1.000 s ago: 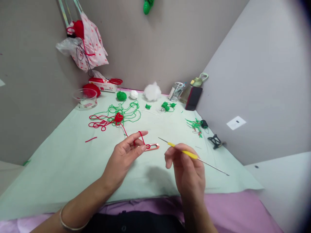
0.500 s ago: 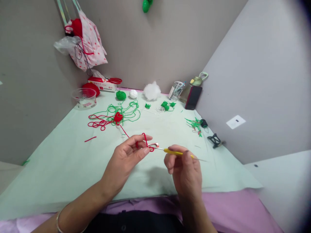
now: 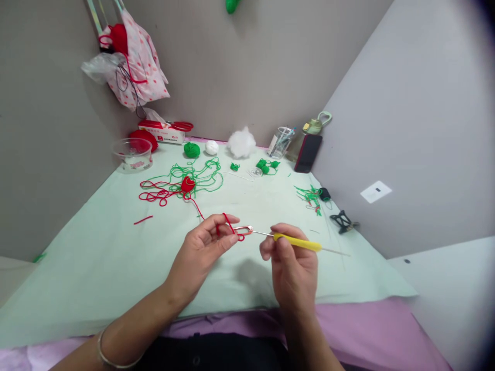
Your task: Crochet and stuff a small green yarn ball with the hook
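Observation:
My left hand [image 3: 200,252] pinches red yarn [image 3: 229,222] between thumb and fingers, with a strand over the index finger and a small loop hanging below the thumb tip. Sticking out from those fingers is a slim metal piece [image 3: 243,229] with an open middle, its kind unclear. In my right hand [image 3: 294,273] is a crochet hook with a yellow handle [image 3: 299,242], its shaft pointing left. The hook's tip overlaps the metal piece; whether they touch I cannot tell. From the left hand the yarn runs back to a red yarn bundle [image 3: 188,184] on the table.
Tangled green yarn [image 3: 207,178] lies around the red bundle. Farther back are a clear tub [image 3: 133,157], a tissue box [image 3: 162,133], a green ball [image 3: 192,150], white stuffing [image 3: 242,142], a cup [image 3: 280,143] and a phone [image 3: 308,153]. A black stand [image 3: 342,221] is at right.
The crochet hook has come away from the small red loop, its tip now higher and farther right. My right hand has tilted the handle; the left hand keeps its pinch.

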